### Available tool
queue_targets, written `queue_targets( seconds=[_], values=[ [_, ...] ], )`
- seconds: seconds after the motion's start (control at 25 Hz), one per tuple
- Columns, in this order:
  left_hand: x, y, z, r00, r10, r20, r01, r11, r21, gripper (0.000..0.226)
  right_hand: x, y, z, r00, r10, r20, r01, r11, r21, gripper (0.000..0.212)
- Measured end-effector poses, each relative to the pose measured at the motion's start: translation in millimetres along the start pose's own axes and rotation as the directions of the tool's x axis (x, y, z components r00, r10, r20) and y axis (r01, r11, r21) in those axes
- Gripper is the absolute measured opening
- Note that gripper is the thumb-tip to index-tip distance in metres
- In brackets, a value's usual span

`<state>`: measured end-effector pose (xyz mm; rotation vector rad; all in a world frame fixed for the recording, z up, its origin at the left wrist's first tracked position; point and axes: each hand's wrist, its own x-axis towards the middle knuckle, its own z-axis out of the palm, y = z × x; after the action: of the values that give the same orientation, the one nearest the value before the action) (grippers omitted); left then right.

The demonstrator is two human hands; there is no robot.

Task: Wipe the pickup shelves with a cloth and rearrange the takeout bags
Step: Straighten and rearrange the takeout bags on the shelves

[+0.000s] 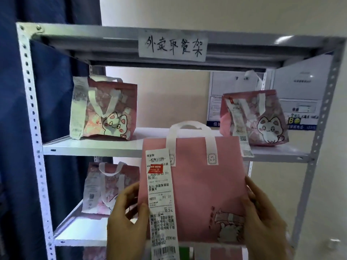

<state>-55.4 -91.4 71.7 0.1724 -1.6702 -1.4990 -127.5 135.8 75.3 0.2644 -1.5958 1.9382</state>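
Note:
I hold a pink takeout bag (199, 184) with white handles and a long receipt (159, 199) up in front of the metal rack. My left hand (125, 222) grips its left edge, thumb on the front. My right hand (262, 220) grips its right edge. On the upper shelf (90, 147) a cat-print bag (107, 109) stands at the left and another cat-print bag (257, 119) at the right. A third cat-print bag (107, 188) stands on the lower shelf (82, 233), at the left. No cloth is in view.
A handwritten paper label (172, 46) is taped to the rack's top beam. A dark blue curtain (11, 128) hangs at the left. Posters (300, 94) cover the wall behind the rack at the right. Grey perforated posts (32, 128) frame the shelves.

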Motion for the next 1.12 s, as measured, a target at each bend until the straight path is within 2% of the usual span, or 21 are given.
queue_targets(
  seconds=[0.28, 0.6, 0.8, 0.92, 1.12],
  values=[
    [63.5, 70.1, 2.9, 0.970, 0.215, 0.114, -0.217, 0.976, 0.009, 0.039, 73.7, -59.1, 47.5, 0.996, -0.086, 0.038, 0.083, 0.994, 0.072, 0.043],
    [151.9, 84.6, 33.6, 0.956, 0.241, 0.166, -0.249, 0.968, 0.025, 0.028, 148.8, -63.2, 96.0, 0.995, -0.015, 0.101, 0.005, 0.995, 0.096, 0.043],
    [197.8, 52.6, 58.2, 0.962, 0.234, 0.144, -0.251, 0.961, 0.117, 0.029, 188.4, -40.7, 122.5, 0.991, -0.055, 0.120, 0.056, 0.998, -0.006, 0.040],
    [217.9, 33.9, 70.1, 0.974, 0.198, 0.114, -0.217, 0.958, 0.187, 0.035, 207.1, -15.7, 134.0, 0.986, -0.010, 0.169, 0.021, 0.998, -0.062, 0.033],
    [243.6, 18.1, 88.4, 0.980, 0.186, 0.065, -0.196, 0.954, 0.228, 0.032, 237.0, 12.5, 143.5, 0.976, -0.012, 0.218, 0.084, 0.942, -0.325, 0.021]
  ],
)
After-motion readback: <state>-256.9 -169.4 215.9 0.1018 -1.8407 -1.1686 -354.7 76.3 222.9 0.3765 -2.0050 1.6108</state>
